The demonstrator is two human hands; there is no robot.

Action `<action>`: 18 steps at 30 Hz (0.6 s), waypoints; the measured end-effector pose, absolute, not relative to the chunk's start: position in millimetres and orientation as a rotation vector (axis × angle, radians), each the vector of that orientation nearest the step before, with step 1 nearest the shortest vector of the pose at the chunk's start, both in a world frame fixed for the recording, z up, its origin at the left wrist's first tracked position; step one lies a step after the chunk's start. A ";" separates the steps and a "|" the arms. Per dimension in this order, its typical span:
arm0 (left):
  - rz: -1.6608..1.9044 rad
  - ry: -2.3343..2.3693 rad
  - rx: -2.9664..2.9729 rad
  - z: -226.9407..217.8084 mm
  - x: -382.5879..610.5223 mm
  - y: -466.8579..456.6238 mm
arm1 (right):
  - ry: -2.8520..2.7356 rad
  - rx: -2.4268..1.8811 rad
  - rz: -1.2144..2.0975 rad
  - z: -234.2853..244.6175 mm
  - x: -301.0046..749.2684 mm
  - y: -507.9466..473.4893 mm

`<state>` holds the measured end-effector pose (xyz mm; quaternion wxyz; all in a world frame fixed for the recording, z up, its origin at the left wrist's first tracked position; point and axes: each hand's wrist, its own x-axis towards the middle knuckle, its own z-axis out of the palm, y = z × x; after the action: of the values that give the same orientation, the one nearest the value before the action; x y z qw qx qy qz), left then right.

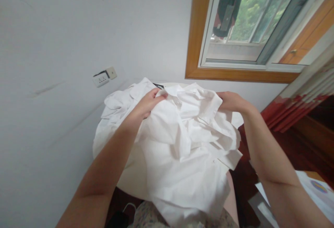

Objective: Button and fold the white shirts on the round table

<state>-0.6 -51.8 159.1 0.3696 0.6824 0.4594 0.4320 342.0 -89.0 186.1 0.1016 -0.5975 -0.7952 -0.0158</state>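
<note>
A crumpled white shirt (182, 144) lies bunched over a small round white table (130, 179) in front of me. My left hand (150, 102) pinches the fabric near the collar at the upper left of the heap. My right hand (229, 101) grips the cloth at the upper right edge. Both hands are closed on the shirt, and part of it hangs down toward my lap. A dark hanger tip (158, 86) peeks out behind the collar.
A white wall with a socket plate (104, 77) stands to the left. A wood-framed window (250, 29) is at the upper right, with a dark garment (228, 5) hanging outside. Red-and-white curtain (300, 106) and dark wooden furniture are at the right.
</note>
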 end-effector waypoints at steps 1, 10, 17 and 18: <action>1.235 1.309 1.846 164.6 0.7 -47.1 | -2.306 -1.815 -0.112 188.8 336.9 -86.1; 0.981 2.193 2.361 98.8 48.6 -15.0 | -1.979 -2.023 -0.322 123.8 267.5 -39.9; 0.533 1.731 2.817 24.9 27.5 -35.3 | -2.291 -2.154 0.083 110.2 301.1 -50.2; 0.497 1.688 2.822 19.2 25.8 -36.9 | -2.338 -2.171 0.201 107.8 303.0 -51.0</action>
<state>25.8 -36.9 19.2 -0.0918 0.8449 0.5056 0.1488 303.0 -51.0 107.8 -0.0279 -0.6789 -0.7310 0.0628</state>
